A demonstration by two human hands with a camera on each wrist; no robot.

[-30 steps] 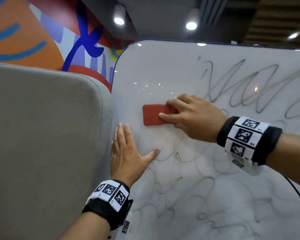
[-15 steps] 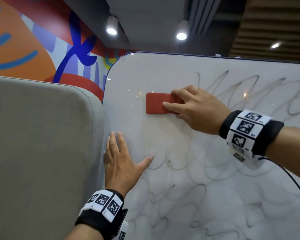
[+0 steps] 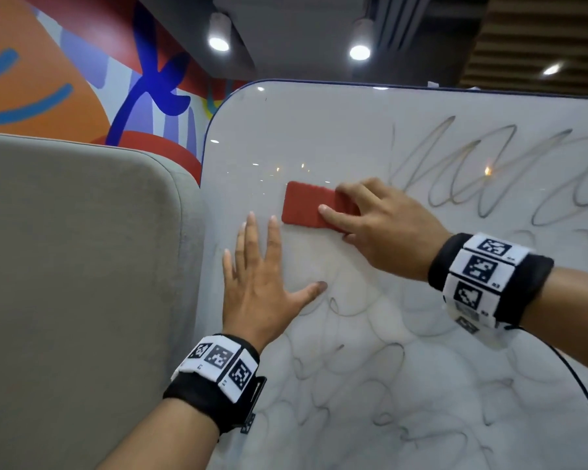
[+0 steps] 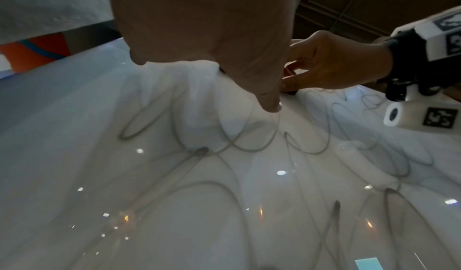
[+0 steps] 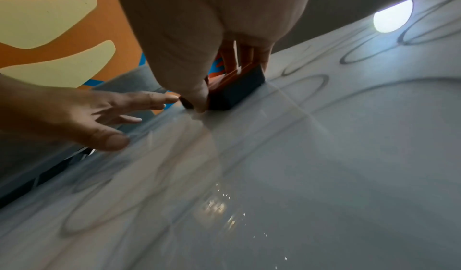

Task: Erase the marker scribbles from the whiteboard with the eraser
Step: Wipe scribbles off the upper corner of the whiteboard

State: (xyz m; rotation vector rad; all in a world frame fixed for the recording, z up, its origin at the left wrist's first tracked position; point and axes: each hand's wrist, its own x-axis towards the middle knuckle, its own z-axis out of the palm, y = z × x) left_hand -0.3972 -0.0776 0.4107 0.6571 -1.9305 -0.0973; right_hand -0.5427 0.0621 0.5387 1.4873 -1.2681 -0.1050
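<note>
A red-backed eraser [image 3: 304, 205] with a dark felt underside [image 5: 234, 92] lies flat against the whiteboard [image 3: 319, 130], near its upper left part. My right hand [image 3: 370, 225] grips the eraser's right end, thumb on the lower edge and fingers over the top edge. My left hand [image 3: 262, 276] presses flat on the board just below and left of the eraser, fingers straight, thumb spread to the right. Grey looped scribbles [image 3: 482, 171] cover the upper right of the board. Fainter, smeared loops [image 3: 387, 385] fill the lower part. The patch around the eraser looks wiped.
A grey padded panel [image 3: 75, 283] stands directly left of the board's edge. Behind it is a wall with an orange, blue and red mural [image 3: 82, 69]. A thin black cable [image 3: 584, 385] runs from my right wristband across the lower right of the board.
My right hand has slid the eraser downward and slightly left after an upward stroke. The eraser now sits close above my left fingertips. My left hand stays pressed on the board.
</note>
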